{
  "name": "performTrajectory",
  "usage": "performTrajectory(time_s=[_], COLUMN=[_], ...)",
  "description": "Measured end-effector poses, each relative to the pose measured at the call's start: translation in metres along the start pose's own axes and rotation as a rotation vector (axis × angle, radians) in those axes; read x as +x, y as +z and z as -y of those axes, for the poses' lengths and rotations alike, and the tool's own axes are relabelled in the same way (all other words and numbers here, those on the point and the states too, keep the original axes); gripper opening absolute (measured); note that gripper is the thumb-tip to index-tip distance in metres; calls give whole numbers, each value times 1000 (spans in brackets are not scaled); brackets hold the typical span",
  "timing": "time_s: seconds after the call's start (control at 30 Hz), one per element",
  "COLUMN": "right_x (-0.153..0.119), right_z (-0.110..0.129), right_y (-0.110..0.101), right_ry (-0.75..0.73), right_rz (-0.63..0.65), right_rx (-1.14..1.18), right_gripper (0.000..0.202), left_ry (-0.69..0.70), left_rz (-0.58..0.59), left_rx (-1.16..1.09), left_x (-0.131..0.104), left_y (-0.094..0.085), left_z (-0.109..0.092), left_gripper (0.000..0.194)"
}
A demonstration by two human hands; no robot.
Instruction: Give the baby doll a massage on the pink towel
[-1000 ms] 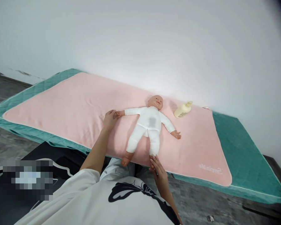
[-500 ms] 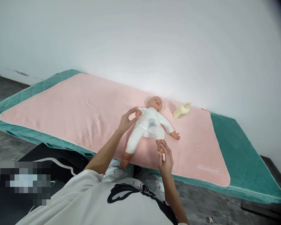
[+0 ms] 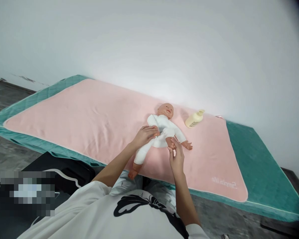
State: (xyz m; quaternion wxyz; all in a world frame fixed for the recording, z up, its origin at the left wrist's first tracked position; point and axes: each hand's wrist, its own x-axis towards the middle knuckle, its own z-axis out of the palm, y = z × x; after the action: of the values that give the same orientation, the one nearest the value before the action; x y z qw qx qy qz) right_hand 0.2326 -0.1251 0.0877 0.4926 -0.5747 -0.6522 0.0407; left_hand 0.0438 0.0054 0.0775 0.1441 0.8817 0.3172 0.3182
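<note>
Plastic baby doll in a white cloth romper (image 3: 161, 132) lies face-up on the pink terry towel (image 3: 89, 119), head toward the white wall (image 3: 149, 39), at the right-hand part of the towel.

Left hand (image 3: 146, 135): fingers curled over the doll's near arm, pressing it against the torso. Closed on it, though the doll's own hand is hidden under the fingers.

Right hand (image 3: 176, 156): fingers pinched on the doll's bare foot, that leg bent up toward the belly. Exact grip hard to read; the fingertips overlap the foot.

Doll's other leg is straight, foot almost at the towel's front edge. Its far arm is spread out on the towel.

Cream plastic lotion bottle (image 3: 194, 119) lies on its side just right of the doll's head, close to the wall, apart from both hands.

Open room: wide bare stretch of towel left of the doll. The teal quilted mat (image 3: 259, 159) shows beyond the towel's right edge and as a strip along the front.

Bottle label is too small to read. The mat's right end fades into the dark frame corner.
</note>
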Motion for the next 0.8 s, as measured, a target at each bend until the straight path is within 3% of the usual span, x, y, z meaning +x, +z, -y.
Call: performTrajectory(time_s=[0.27,0.5,0.8], right_x=[-5,-10,-28], right_z=[2,8,17], right_y=[-1,-14,-28], right_ry=[10,43,-14], right_rz=[-3,22,65], right_rx=[12,14,-19], right_gripper=[33,34,37], left_ry=[-32,-140,-500], left_rz=[-29,-165,-432], left_rx=[-60,-136,-204], left_x=[0,-2,-9], left_y=[3,-9,-41], left_z=[0,6,34], left_gripper=[28,33,40])
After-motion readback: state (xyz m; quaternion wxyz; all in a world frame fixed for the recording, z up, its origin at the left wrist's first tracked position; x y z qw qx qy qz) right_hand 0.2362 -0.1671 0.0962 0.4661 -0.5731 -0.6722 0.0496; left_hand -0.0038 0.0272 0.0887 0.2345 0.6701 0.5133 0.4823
